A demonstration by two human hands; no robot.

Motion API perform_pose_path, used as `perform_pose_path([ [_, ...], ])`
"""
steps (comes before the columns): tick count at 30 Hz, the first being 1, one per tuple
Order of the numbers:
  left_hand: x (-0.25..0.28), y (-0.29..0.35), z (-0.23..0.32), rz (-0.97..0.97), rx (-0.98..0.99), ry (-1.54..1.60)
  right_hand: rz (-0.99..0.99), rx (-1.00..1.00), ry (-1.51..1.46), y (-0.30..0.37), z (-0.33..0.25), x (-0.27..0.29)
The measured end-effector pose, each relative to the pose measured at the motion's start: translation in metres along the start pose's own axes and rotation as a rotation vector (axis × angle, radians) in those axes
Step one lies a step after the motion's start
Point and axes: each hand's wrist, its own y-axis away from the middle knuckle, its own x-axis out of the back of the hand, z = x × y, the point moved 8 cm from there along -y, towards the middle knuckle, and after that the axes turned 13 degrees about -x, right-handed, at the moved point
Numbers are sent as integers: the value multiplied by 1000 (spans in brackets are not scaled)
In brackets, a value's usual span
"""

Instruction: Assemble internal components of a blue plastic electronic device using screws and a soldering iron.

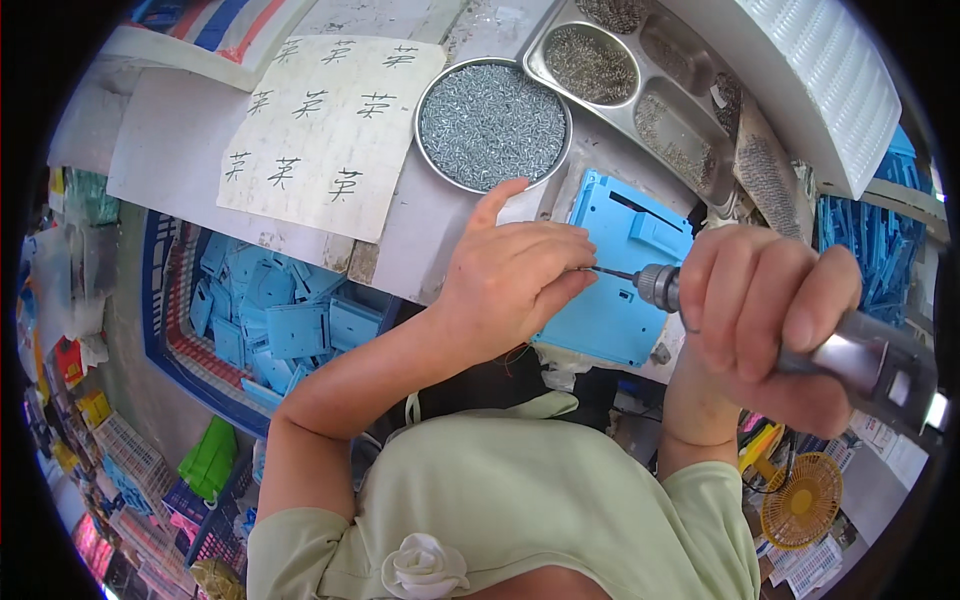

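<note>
My right hand (765, 300) is wrapped around an electric screwdriver (860, 365), which lies nearly level. Its thin bit points left across a light-blue plastic panel (610, 310) on the bench. My left hand (515, 275) has its thumb and fingers pinched together at the bit's tip, by the panel's left edge. Its index finger sticks up and apart. Whatever the pinch holds, if anything, is hidden. Beyond the left hand stands a round metal dish (425, 150) heaped with small silvery screws (492, 125).
A compartmented metal tray (625, 115) of small screws sits behind the panel. Paper with handwriting (310, 140) lies left of the dish. Below the bench's left side, a blue basket (160, 290) holds many blue plastic parts (265, 300). White foam (830, 90) rises at right; a yellow fan (803, 500) stands lower right.
</note>
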Motion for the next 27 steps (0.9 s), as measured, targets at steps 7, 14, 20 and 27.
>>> perform_pose_path([
  [7, 8, 5, 7, -4, -40, -66, -3, -33, -26, 8, 15, -11],
  [14, 11, -7, 15, -139, -216, -72, 107, -8, -21, 20, 18, -15],
  [20, 12, -7, 14, -37, -185, -44, 100, 21, 28, 18, -1, -16],
  [27, 11, -1, 8, -179, -112, -82, 118, -43, -74, 23, 20, -17],
])
